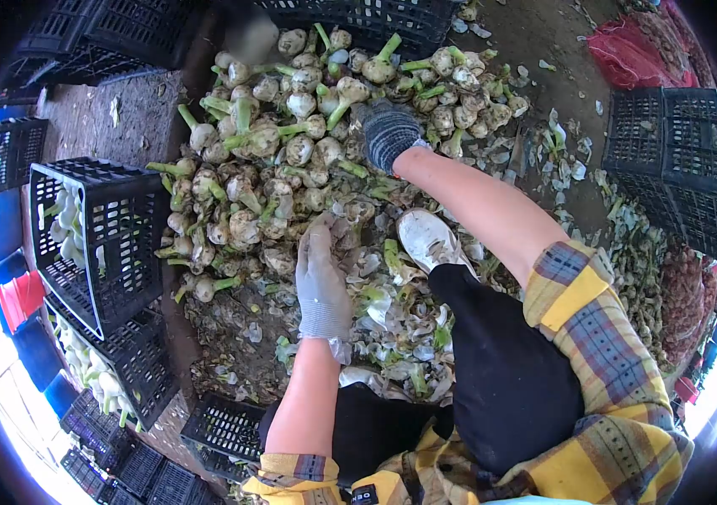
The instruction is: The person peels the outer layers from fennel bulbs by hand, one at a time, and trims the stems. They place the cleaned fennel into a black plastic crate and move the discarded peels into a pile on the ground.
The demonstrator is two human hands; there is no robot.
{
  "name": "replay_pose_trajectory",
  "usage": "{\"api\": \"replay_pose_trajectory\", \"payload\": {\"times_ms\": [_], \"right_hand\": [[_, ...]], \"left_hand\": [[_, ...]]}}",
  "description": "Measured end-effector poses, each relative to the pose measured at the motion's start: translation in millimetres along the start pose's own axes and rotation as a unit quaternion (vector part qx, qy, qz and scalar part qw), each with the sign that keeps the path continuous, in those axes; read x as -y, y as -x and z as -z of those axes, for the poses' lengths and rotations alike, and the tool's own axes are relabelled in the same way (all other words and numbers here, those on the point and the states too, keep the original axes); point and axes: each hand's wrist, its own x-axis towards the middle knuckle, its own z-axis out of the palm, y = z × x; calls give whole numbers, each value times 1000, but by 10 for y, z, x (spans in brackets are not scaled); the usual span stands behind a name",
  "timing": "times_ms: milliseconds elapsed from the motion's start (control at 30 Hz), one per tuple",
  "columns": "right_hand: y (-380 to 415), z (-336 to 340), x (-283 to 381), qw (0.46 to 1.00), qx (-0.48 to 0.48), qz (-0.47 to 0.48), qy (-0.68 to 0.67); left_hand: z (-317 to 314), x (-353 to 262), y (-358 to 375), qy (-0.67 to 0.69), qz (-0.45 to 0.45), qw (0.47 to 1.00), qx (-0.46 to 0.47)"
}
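Observation:
A large heap of garlic bulbs (pixel 245 194) with soil on them and short cut green stems lies on the ground. My left hand (pixel 323 273), in a pale glove with a ribbed cuff, is at the heap's lower right edge, its fingers stretched and side by side against the bulbs. Whether it holds anything is hidden. My right hand (pixel 388 133), in a dark striped knit glove, is at the heap's right part, between bulbs. Its fingers are bent away from view, and what is under them cannot be made out.
Black crates (pixel 127 244) holding white bulbs stand at the left. Another black crate (pixel 670 160) is at the right, near a red net sack (pixel 628 55). Peeled skins (pixel 409 337) litter the ground around my white shoe (pixel 430 240).

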Motion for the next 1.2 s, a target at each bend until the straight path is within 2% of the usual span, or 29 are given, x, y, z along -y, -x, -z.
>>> {"api": "replay_pose_trajectory", "payload": {"times_ms": [133,233,267,367,400,433,467,500,533,567,600,667,700,733,800,833,867,967,1033,1100,1167,1200], "right_hand": [[224,86,-47,997,-5,-1,-81],[577,135,127,992,-64,0,-113],[667,347,278,983,17,-30,-178],[1021,366,576,954,-90,112,-262],[1083,398,650,941,-85,147,-293],[1135,442,714,925,-81,180,-324],[1159,491,762,907,-78,213,-354],[1167,516,778,861,2,148,-487],[1148,537,756,790,83,78,-602],[1106,541,725,698,159,6,-698],[1057,472,728,716,141,-70,-680],[1034,514,680,696,177,-102,-688],[1034,544,671,686,195,-118,-691],[1028,501,698,703,183,-99,-680],[995,634,680,746,242,-94,-613],[988,677,676,764,271,-91,-578],[1008,614,666,805,207,-6,-556],[993,420,568,830,158,128,-519],[991,398,552,827,193,100,-519],[1008,507,556,815,214,69,-534],[1019,454,530,799,212,95,-555],[1019,433,520,809,193,113,-543]], "left_hand": [[38,14,-44,3,5,1000,-6],[28,20,-72,-5,18,999,-29],[23,12,-80,-11,23,999,-42],[-62,-38,-47,94,44,994,-34],[13,19,-146,153,24,988,16],[68,26,-158,142,19,990,-5],[69,-46,-132,131,13,991,-25],[95,-91,-120,119,8,992,-45],[308,65,-253,113,20,993,-12],[282,19,-203,58,-26,997,-39],[231,-48,-144,1,-72,995,-64],[214,-67,-139,-139,-180,970,-83],[209,-25,-156,-133,-213,965,-75],[203,25,-176,-125,-246,959,-66],[233,197,-181,-121,-289,947,-69],[265,256,-213,-118,-287,949,-53],[254,249,-236,-115,-286,951,-39],[243,245,-212,-100,-273,957,-19],[221,235,-177,-89,-262,961,-8],[174,153,-106,-12,-203,979,-6],[186,156,-115,6,-188,982,-1],[235,215,-173,-16,-202,979,2]]}}
